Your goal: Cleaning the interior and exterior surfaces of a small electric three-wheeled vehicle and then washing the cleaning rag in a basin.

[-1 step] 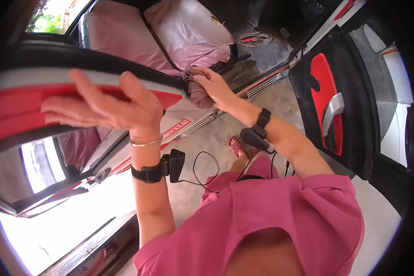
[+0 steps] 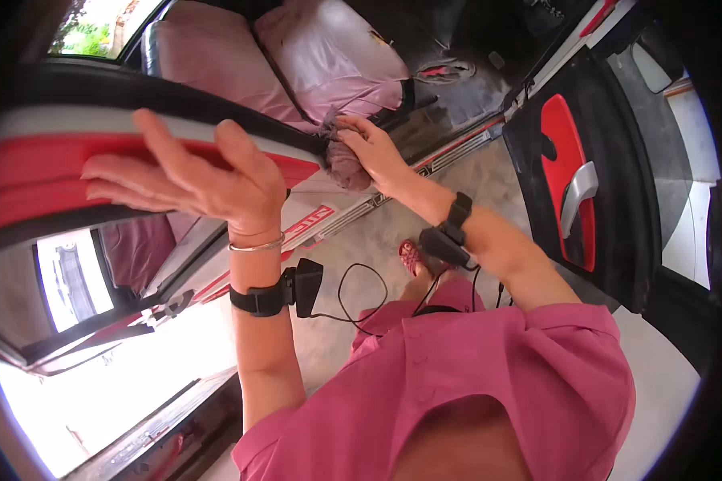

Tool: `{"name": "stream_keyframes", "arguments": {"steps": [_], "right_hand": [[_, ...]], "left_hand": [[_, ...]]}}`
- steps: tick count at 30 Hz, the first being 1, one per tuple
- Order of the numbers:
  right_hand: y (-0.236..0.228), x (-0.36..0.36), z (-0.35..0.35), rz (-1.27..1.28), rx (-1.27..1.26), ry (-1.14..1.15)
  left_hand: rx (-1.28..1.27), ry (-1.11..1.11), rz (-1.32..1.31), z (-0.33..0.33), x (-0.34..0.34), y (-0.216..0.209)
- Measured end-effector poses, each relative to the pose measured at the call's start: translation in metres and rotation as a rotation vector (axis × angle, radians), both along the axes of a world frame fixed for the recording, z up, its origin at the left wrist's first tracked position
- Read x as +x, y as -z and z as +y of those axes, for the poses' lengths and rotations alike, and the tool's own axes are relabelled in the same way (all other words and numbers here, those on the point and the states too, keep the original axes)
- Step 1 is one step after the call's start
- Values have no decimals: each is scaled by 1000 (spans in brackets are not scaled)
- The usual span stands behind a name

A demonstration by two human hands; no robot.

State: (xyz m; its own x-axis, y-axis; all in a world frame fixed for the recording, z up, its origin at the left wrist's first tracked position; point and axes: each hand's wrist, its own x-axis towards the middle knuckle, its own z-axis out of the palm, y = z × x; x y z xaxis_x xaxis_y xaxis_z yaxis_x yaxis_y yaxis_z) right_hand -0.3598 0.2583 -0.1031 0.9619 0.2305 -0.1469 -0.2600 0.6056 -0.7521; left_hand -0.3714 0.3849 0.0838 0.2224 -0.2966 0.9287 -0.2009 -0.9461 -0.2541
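My left hand (image 2: pixel 208 178), a bangle at its wrist, has its fingers spread and holds nothing. It lies over a red and pale grey car body panel (image 2: pixel 36 164) edged with black trim; whether the skin touches it I cannot tell. Bunched in my right hand (image 2: pixel 375 156) is a greyish-brown cloth (image 2: pixel 346 167), pressed at the narrow end of that panel, beside the black edge. The fingers curl over the top of the cloth, and part of it hangs below them.
Pinkish covered seats (image 2: pixel 208 68) fill the car interior beyond. A door sill (image 2: pixel 449 154) runs below the opening. On the right stands an open black and red door (image 2: pixel 565 136) with a silver handle (image 2: pixel 578 196). Cables (image 2: pixel 341 297) loop between wrist-worn devices above the floor (image 2: pixel 353 256).
My left hand has shifted slightly to the right along the panel. The right hand stays in nearly the same place with the cloth.
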Motion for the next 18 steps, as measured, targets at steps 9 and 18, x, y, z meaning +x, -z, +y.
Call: {"name": "stream_keyframes", "arguments": {"steps": [9, 18], "right_hand": [[26, -44, 7, -576, -705, 261], [185, -40, 12, 5, -753, 81]], "left_hand": [[-449, 375, 258, 0, -70, -23], [30, -194, 270, 71, -72, -53]]}}
